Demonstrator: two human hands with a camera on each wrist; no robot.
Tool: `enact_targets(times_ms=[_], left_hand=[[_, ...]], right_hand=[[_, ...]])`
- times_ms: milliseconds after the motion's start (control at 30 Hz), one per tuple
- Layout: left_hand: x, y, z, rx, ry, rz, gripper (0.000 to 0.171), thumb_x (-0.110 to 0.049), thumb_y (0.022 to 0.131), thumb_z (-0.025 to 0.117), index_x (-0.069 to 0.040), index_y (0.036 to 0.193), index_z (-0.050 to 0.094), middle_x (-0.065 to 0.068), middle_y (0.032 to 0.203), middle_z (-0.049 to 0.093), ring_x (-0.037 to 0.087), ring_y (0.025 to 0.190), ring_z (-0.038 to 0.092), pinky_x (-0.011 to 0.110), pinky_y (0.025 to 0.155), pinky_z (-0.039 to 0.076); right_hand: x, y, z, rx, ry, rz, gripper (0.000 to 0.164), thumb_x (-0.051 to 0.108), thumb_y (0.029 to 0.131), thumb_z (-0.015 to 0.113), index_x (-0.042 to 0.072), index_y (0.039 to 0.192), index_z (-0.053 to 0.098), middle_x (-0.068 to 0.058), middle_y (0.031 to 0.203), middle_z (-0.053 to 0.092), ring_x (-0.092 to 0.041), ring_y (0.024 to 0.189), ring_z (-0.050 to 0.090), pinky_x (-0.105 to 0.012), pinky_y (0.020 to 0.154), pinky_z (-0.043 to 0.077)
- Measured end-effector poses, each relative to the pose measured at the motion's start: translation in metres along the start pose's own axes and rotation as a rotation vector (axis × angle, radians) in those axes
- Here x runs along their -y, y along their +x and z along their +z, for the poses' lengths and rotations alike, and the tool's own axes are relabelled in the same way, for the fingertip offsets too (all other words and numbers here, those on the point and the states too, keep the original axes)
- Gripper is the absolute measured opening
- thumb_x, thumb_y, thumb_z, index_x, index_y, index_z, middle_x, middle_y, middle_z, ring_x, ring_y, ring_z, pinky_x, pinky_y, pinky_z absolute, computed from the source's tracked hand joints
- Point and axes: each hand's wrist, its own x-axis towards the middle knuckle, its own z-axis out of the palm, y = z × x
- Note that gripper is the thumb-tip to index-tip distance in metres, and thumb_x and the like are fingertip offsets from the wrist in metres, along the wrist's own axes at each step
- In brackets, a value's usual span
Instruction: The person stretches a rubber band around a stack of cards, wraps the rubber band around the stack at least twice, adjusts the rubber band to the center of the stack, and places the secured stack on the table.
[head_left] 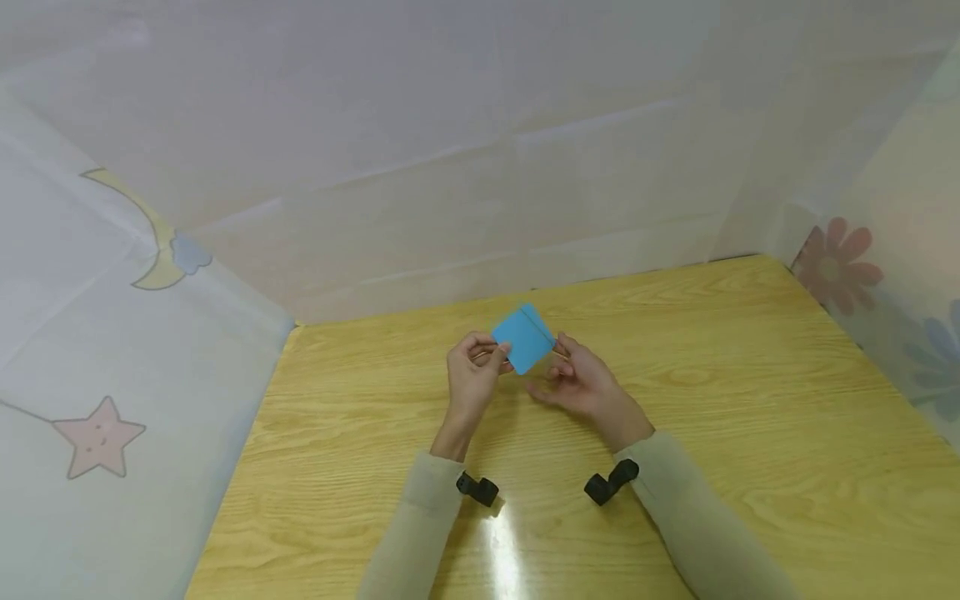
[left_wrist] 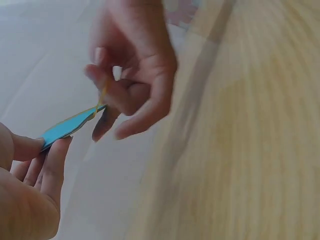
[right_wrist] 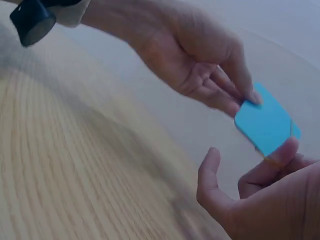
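A thin blue square card (head_left: pixel 528 346) with rounded corners is held up over the table, tilted. My left hand (head_left: pixel 471 379) pinches its near left edge, the thumb on top and the fingers beneath. A thin yellow rubber band (left_wrist: pixel 104 94) runs across the card near its far right corner and stretches to my right hand (head_left: pixel 588 387). The curled fingers of that hand hook the band beside the card's right edge, as the left wrist view shows. In the right wrist view, the band crosses the blue face (right_wrist: pixel 262 120) as a thin line.
The wood-grain table (head_left: pixel 345 467) spreads under both hands. Pale cloth walls (head_left: pixel 420 217) stand behind and at both sides, printed with a moon, a star and flowers. A small black camera (head_left: pixel 480 490) sits on the left wrist, another (head_left: pixel 609 483) on the right.
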Motion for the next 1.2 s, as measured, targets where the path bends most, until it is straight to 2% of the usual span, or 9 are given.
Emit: enact_targets(times_ms=[133,200,300,500,667,800,967,1100,1200], left_hand=[[-0.005,0.004,-0.007,-0.011,-0.024,-0.022,0.014,0.000,0.097,0.073,0.010,0.104,0.066,0.003,0.086,0.071,0.011,0.072,0.075,0.042,0.075,0.069],[-0.007,0.006,-0.011,-0.010,-0.048,-0.043,0.012,0.001,0.096,0.073,0.008,0.102,0.066,0.002,0.084,0.070,0.011,0.070,0.074,0.036,0.072,0.069],[-0.010,0.008,-0.018,0.023,-0.065,-0.088,0.009,0.002,0.097,0.073,0.005,0.101,0.066,0.001,0.082,0.069,0.012,0.069,0.072,0.031,0.070,0.068],[-0.013,0.009,-0.024,0.098,-0.036,-0.144,0.007,0.002,0.096,0.073,0.003,0.101,0.068,0.002,0.082,0.072,0.015,0.070,0.072,0.037,0.075,0.069],[-0.013,0.009,-0.029,0.183,-0.013,-0.176,0.011,0.001,0.097,0.073,0.005,0.103,0.066,0.000,0.081,0.072,0.016,0.071,0.072,0.037,0.075,0.069],[-0.011,0.007,-0.032,0.261,-0.006,-0.206,0.010,0.002,0.098,0.071,0.007,0.104,0.065,0.000,0.079,0.070,0.016,0.071,0.070,0.032,0.072,0.068],[-0.011,0.006,-0.034,0.316,-0.013,-0.233,0.008,0.004,0.098,0.070,0.008,0.102,0.065,0.002,0.079,0.070,0.017,0.069,0.072,0.044,0.077,0.069],[-0.011,0.005,-0.035,0.340,0.004,-0.258,0.004,0.005,0.097,0.070,0.002,0.098,0.066,0.002,0.080,0.073,0.017,0.068,0.074,0.054,0.082,0.068],[-0.008,0.004,-0.036,0.350,0.015,-0.286,0.009,0.005,0.096,0.070,-0.003,0.094,0.067,0.001,0.079,0.074,0.018,0.068,0.074,0.053,0.082,0.068]], right_hand=[[0.003,0.000,-0.002,0.059,-0.103,-0.003,0.027,0.042,0.112,0.047,0.021,0.116,0.063,0.007,0.073,0.061,-0.010,0.086,0.063,-0.057,0.114,0.047],[0.005,-0.001,-0.004,0.096,-0.158,-0.010,0.027,0.042,0.111,0.050,0.020,0.114,0.066,0.005,0.089,0.064,-0.012,0.096,0.064,-0.058,0.110,0.052],[0.008,-0.004,-0.007,0.127,-0.239,-0.034,0.027,0.041,0.110,0.054,0.018,0.114,0.068,0.003,0.103,0.064,-0.013,0.100,0.065,-0.054,0.108,0.058],[0.010,-0.008,-0.014,0.125,-0.472,-0.121,0.021,0.031,0.108,0.061,0.018,0.100,0.076,0.004,0.097,0.062,-0.012,0.091,0.060,-0.040,0.096,0.064],[0.012,-0.011,-0.021,0.129,-0.588,-0.141,0.020,0.023,0.106,0.065,0.017,0.091,0.077,0.006,0.085,0.057,-0.010,0.077,0.051,-0.028,0.079,0.057],[0.014,-0.015,-0.025,0.092,-0.638,-0.154,0.014,0.015,0.104,0.069,0.017,0.096,0.081,0.007,0.085,0.064,-0.008,0.074,0.052,-0.021,0.068,0.050],[0.017,-0.019,-0.025,0.070,-0.619,-0.171,0.011,0.012,0.100,0.073,0.016,0.105,0.083,0.005,0.088,0.075,-0.005,0.073,0.060,-0.017,0.065,0.054],[0.018,-0.019,-0.025,0.061,-0.597,-0.170,0.022,0.012,0.099,0.075,0.008,0.120,0.079,0.003,0.090,0.076,-0.005,0.073,0.063,-0.017,0.066,0.057],[0.018,-0.018,-0.025,0.043,-0.602,-0.173,0.036,0.010,0.098,0.075,-0.001,0.132,0.071,0.002,0.096,0.078,-0.006,0.081,0.069,-0.018,0.073,0.061]])
